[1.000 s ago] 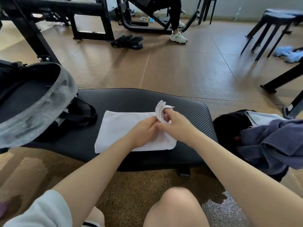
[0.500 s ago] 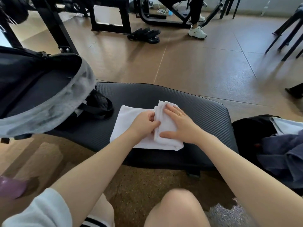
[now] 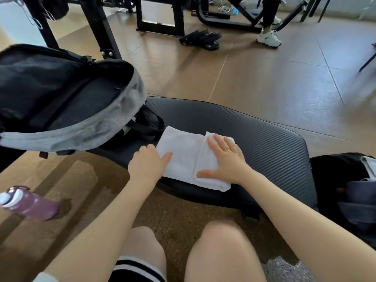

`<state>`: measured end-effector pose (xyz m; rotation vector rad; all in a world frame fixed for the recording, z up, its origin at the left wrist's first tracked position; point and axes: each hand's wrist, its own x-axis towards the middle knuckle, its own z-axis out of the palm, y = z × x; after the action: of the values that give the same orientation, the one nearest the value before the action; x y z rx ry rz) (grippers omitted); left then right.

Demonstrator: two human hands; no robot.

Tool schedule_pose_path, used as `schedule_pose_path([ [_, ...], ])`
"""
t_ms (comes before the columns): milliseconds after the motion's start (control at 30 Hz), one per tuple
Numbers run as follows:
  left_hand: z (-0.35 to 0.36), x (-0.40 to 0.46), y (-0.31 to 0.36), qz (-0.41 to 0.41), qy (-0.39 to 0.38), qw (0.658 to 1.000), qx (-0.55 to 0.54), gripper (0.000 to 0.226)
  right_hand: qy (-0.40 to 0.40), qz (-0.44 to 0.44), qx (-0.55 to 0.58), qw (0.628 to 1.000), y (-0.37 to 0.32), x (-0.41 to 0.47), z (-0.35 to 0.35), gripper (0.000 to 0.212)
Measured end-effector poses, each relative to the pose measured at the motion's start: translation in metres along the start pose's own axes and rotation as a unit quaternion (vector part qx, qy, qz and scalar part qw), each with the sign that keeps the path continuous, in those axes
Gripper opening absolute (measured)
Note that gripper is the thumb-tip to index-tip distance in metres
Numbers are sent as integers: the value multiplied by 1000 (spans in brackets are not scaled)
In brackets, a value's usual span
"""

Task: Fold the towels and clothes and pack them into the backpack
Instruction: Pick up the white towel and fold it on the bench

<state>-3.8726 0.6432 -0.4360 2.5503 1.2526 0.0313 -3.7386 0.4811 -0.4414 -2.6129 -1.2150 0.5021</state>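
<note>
Nearest us, our two forearms reach forward over our knees to the black padded bench [image 3: 254, 143]. The white towel [image 3: 183, 155] lies on the bench's near edge, towards its left end, partly folded: a thicker folded band forms its right portion. Our right hand [image 3: 227, 161] lies flat and spread on that folded band, palm down, grasping nothing. Our left hand [image 3: 148, 165] rests at the towel's near-left corner, fingers curled at the edge and thumb laid on the cloth; we cannot tell whether it pinches the fabric. The towel's long axis runs along the bench, left to right, while the folded band runs from the near edge towards the far edge. Beyond the towel's left end, just beside it, the open backpack [image 3: 61, 98] stands on the bench's left end, its straps touching the towel's far-left corner.
</note>
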Motion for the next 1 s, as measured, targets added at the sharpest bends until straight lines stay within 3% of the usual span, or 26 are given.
schedule_pose_path([
  [100,-10,13,-7,-33,-58,991,-112,52,41,21,5,999,-21,6,6,116],
  [233,-30,14,0,3,-68,937,-343,37,53,39,37,997,-40,14,12,120],
  [300,-37,8,11,49,-51,928,-367,33,61,50,50,996,-50,22,22,121],
  [367,-39,2,21,110,-12,942,-317,14,108,44,112,987,-60,26,30,115],
  [400,-39,0,24,141,14,947,-288,10,130,42,213,968,-62,26,34,110],
  [467,-32,-4,27,185,30,948,-256,21,137,54,483,863,-64,15,35,95],
  [500,-27,-6,27,201,19,951,-235,29,150,50,563,811,-61,11,34,87],
  [533,-21,-9,25,217,7,954,-206,36,168,38,587,791,-54,8,31,81],
  [567,-14,-12,23,231,-3,957,-176,42,184,9,562,806,-46,7,27,77],
  [633,-5,-20,16,255,-26,952,-167,53,185,-89,422,883,-31,11,17,67],
  [700,1,-26,9,305,-27,940,-154,64,132,-217,263,931,-20,20,8,53],
  [800,7,-31,-2,363,10,912,-191,69,8,-346,80,935,-8,37,-2,48],
  [900,13,-40,-12,257,55,907,-330,77,-36,-365,-61,928,10,58,-7,68],
  [1000,19,-43,-20,229,38,932,-277,85,-42,-370,-122,920,24,69,-13,83],
])
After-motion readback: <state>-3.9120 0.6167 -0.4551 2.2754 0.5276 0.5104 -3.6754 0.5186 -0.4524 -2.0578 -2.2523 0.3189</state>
